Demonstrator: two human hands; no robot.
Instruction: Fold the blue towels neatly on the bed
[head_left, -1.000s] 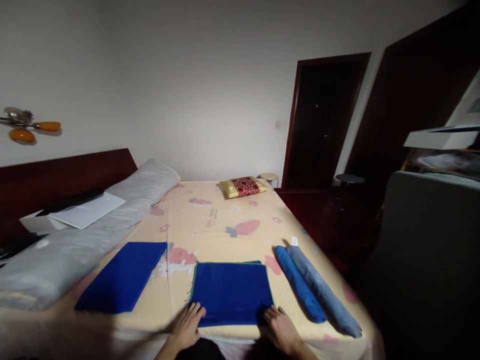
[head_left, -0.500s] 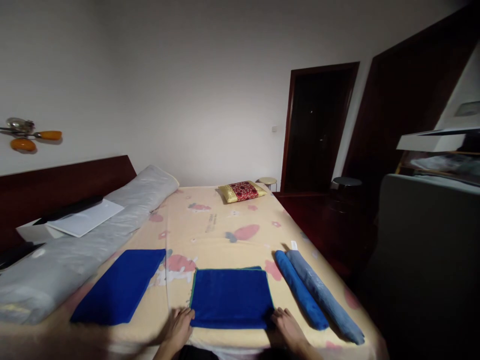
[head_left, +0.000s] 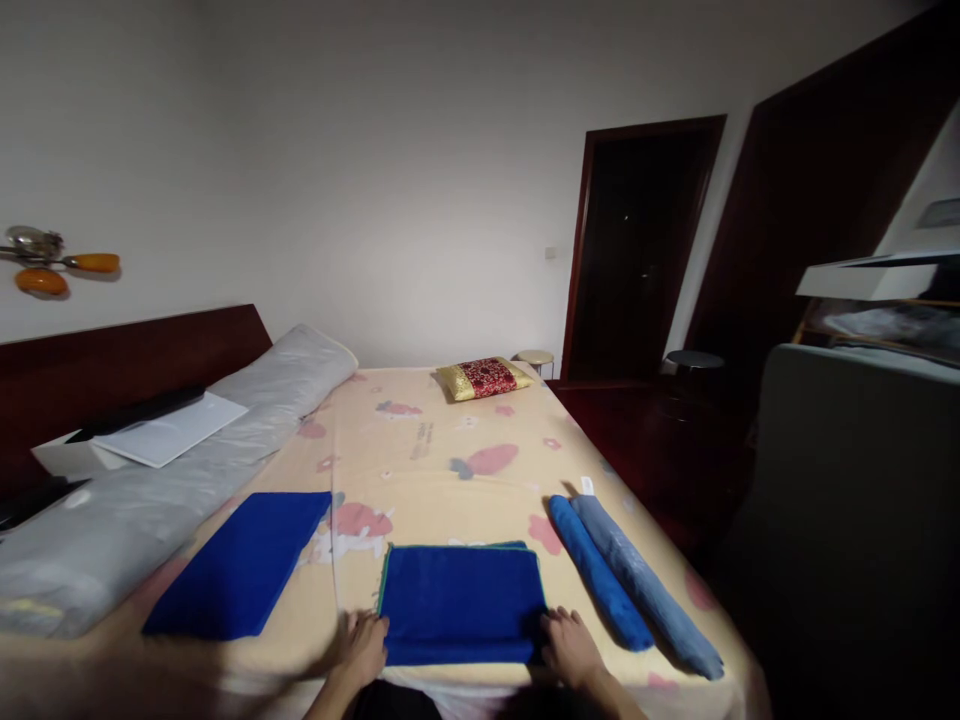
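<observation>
A folded dark blue towel (head_left: pixel 461 602) lies flat on the bed near its front edge. My left hand (head_left: pixel 362 645) rests at the towel's near left corner, fingers curled onto its edge. At the near right corner sits my right hand (head_left: pixel 570 648), its fingers curled against the towel's side. A second folded blue towel (head_left: pixel 241 561) lies flat to the left. To the right lie two rolled towels side by side, one dark blue (head_left: pixel 596 571) and one grey-blue (head_left: pixel 645 583).
The bed (head_left: pixel 442 450) has a yellow printed sheet. A long grey bolster (head_left: pixel 157 470) runs along the left, with a white sheet of paper (head_left: pixel 169 428) beyond it. A red and gold pillow (head_left: pixel 484 377) lies at the far end. A grey chair back (head_left: pixel 855 500) stands at right.
The middle towel looks shorter front to back than a second ago, and both hands have shifted from its front edge to its near corners.
</observation>
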